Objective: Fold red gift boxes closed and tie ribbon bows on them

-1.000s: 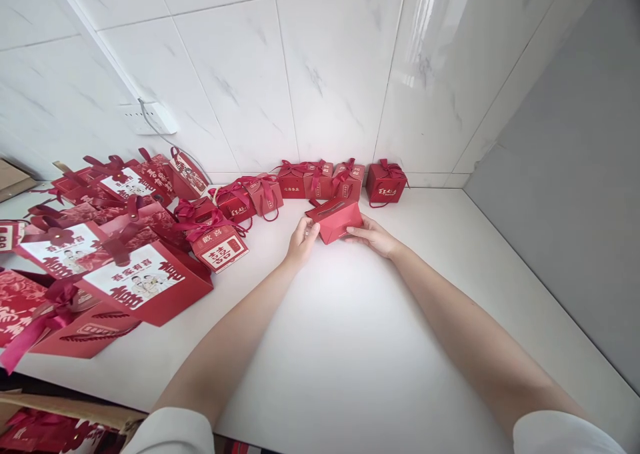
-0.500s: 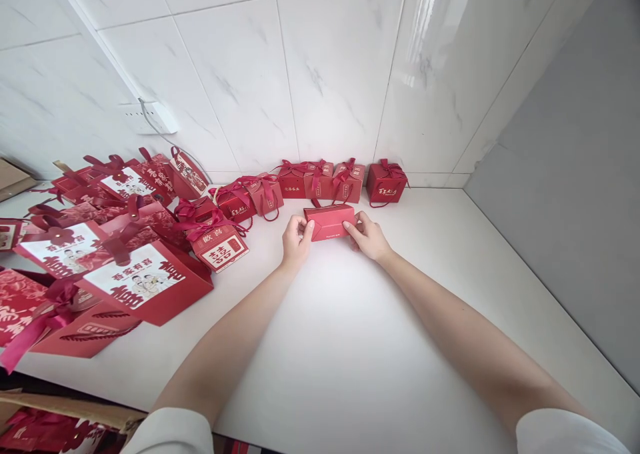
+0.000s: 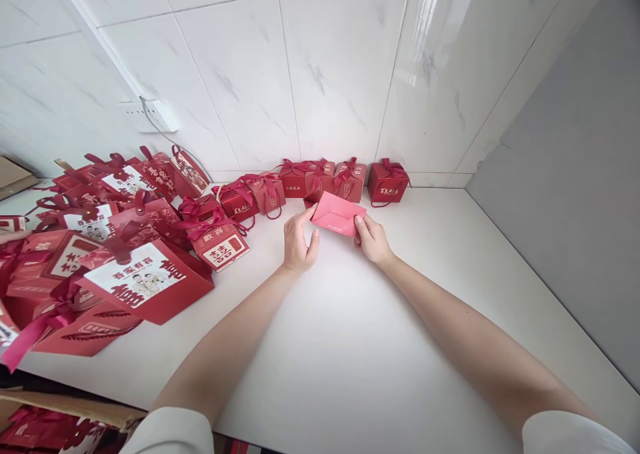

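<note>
Two hands meet on one small red gift box [image 3: 338, 214], lifted above the white counter [image 3: 350, 347]: right hand [image 3: 371, 238] pinches its near corner, left hand [image 3: 299, 241] only fingertips the edge. So light a hold could let it tilt onto the ribboned boxes [image 3: 345, 179] just behind.

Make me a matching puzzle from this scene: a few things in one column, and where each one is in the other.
Things:
1. flat red box
2. wall socket
3. large printed gift box
4. small box with ribbon

Places:
A. far end of the row, nearest the corner
B. high on the tiled wall
C. between the left hand and right hand
D. front of the pile on the left

Pairs: 1-C, 2-B, 3-D, 4-A
</note>
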Tool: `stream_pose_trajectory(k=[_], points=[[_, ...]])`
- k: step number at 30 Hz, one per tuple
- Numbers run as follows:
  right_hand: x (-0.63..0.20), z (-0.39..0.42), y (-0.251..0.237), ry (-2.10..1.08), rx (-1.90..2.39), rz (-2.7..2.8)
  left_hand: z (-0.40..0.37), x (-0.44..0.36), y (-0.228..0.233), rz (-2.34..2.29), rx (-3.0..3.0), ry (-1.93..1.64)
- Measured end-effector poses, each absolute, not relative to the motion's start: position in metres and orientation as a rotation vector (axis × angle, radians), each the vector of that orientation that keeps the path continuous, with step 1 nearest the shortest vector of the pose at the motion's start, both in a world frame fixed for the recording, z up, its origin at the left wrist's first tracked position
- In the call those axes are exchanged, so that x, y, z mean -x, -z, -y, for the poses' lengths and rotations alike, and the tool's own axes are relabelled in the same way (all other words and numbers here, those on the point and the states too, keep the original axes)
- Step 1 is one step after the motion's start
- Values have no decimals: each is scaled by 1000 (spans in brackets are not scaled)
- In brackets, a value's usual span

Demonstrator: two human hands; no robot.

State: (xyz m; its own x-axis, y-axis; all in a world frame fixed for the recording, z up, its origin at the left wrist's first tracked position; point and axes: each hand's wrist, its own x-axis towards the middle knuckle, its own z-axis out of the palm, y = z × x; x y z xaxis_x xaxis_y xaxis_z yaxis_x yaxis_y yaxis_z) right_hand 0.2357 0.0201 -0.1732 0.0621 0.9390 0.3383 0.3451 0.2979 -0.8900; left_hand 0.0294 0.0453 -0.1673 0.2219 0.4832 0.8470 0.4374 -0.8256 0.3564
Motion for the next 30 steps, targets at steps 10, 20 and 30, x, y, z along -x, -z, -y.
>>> stream_pose_trajectory(k=[10, 20, 30], points=[[-247, -28, 180, -14, 1403, 2046, -52, -32, 164, -1054, -1605, -1921], [-245, -21, 171, -255, 987, 2113, -44, -36, 164, -1191, -1753, -1646], [-241, -19, 170, -286, 1030, 1985, -55, -32, 170, -1099, -1762, -1659]])
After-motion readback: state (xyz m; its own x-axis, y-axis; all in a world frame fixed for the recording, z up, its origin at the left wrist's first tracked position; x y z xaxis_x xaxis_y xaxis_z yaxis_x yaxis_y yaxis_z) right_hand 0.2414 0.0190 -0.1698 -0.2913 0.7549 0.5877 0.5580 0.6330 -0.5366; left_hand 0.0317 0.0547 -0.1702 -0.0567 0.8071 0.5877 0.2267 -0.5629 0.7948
